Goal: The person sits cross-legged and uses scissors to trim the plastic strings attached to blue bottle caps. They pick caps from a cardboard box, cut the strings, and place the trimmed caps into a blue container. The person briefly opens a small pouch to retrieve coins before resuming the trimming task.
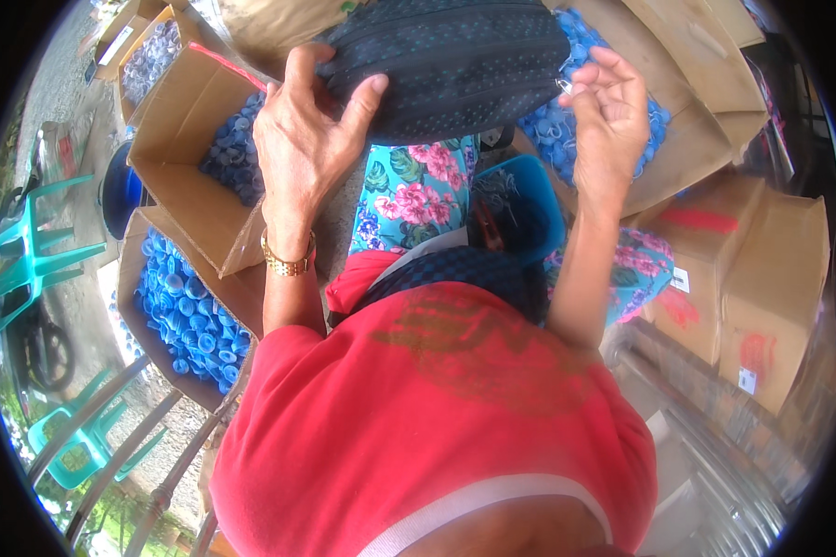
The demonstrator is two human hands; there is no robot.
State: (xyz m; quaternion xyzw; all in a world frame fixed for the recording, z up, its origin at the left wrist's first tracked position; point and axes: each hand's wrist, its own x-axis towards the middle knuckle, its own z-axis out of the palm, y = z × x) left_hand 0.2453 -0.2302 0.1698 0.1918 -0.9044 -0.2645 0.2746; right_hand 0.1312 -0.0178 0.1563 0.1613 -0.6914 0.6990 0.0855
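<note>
A dark pouch (455, 70) with small light dots is held up above my lap, its surface ridged with seams. My left hand (308, 139) grips its left end, the thumb lying on the near face and some fingers out of sight behind it. At the pouch's right end, my right hand (609, 121) pinches a small silvery piece (564, 85) that looks like a zipper pull. The other fingers of that hand are curled loosely. Whether the pouch is unzipped cannot be seen.
Cardboard boxes hold blue plastic caps at the left (190, 316) and behind the pouch (655, 125). Another box (172, 121) contains darker caps. A blue bin (543, 200) sits by my legs. Closed cartons (771, 278) stand right; green plastic chairs (28, 246) are far left.
</note>
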